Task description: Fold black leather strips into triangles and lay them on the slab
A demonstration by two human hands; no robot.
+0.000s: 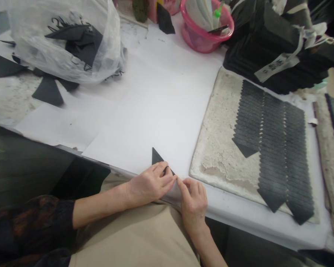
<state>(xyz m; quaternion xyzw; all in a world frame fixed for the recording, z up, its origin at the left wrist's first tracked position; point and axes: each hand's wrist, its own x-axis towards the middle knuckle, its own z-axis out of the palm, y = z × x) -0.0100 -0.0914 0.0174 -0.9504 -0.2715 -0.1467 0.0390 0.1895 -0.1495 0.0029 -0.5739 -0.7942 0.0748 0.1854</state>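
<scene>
A black pointed flat piece (156,156) lies at the front edge of the white-covered table (156,100), its tip pointing away from me. My left hand (153,181) is closed over it, fingers pressing its middle and right edge. My right hand (193,196) is closed too, with thumb and index finger meeting the piece's right corner beside the left fingertips. What the right fingertips pinch is too small to make out. To the right, a pale board (222,122) carries three overlapping rows of similar black pieces (272,144).
A clear plastic bag (105,48) with black pieces stands at the back left, near loose black pieces (48,91). A pink basket (203,42) sits at the back. Strapped black stacks (269,40) rise behind the board. Another board (324,148) is at far right.
</scene>
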